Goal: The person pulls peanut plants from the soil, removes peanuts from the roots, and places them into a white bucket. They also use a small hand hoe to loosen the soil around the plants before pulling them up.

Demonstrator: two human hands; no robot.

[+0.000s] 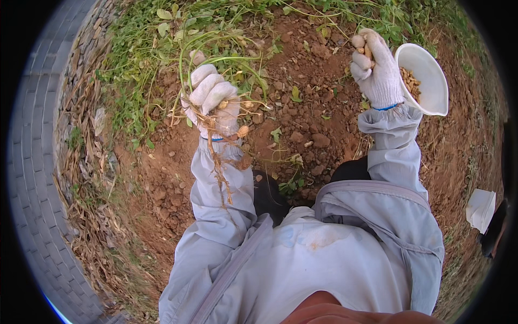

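My left hand (214, 93), in a white knit glove, is closed around the stems of an uprooted peanut plant (220, 178). Its roots hang down over my sleeve, and a few pods (243, 131) cling among them. Green stems curl above the knuckles. My right hand (374, 67), gloved alike, is curled around several peanut pods (366, 52) that show between thumb and fingers. Just right of that wrist is a white plastic bowl (429, 77), tilted in this view. Peanut pods (410, 83) lie inside it; the wrist hides part of its near side.
Loose reddish soil with clods (321, 140) lies before me. Leafy green vines (137, 60) spread across the far side and left. Dry stalks (87, 194) border a grey brick pavement (34, 162) at left. A white container (480, 210) is at the far right beside a dark object.
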